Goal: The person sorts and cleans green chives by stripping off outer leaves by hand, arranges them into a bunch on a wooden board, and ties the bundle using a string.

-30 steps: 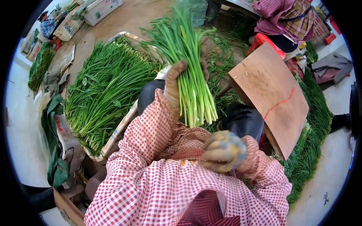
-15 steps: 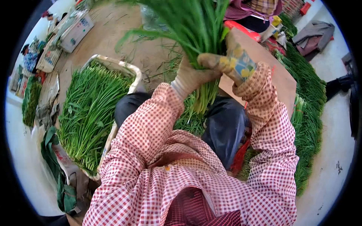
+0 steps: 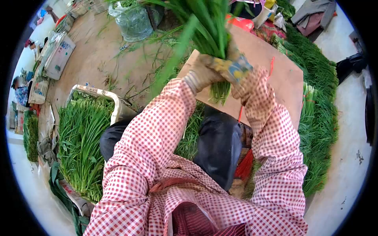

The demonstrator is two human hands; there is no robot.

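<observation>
A thick bunch of long green chives [image 3: 210,33] stands upright in my gloved hands, its leaf tips blurred and running out of the top of the view. My left hand [image 3: 201,74] is wrapped round the lower stems. Pressed against it, my right hand [image 3: 232,69], in a glove with a yellow and blue pattern, also grips the bunch. The pale stem ends stick out below both hands, over the edge of a brown board [image 3: 281,82]. A red tie [image 3: 271,67] lies on that board.
To the left a white crate [image 3: 96,91] is heaped with loose chives [image 3: 80,137]. Tied bunches [image 3: 321,114] line the right wall. Ahead stand a clear plastic bag [image 3: 132,23] and, farther left, white boxes [image 3: 59,57]. Other people sit in the background.
The bunch has moved from above my lap to over the board, still in both hands. The view has shifted, bringing more of the board and the plastic bag into sight.
</observation>
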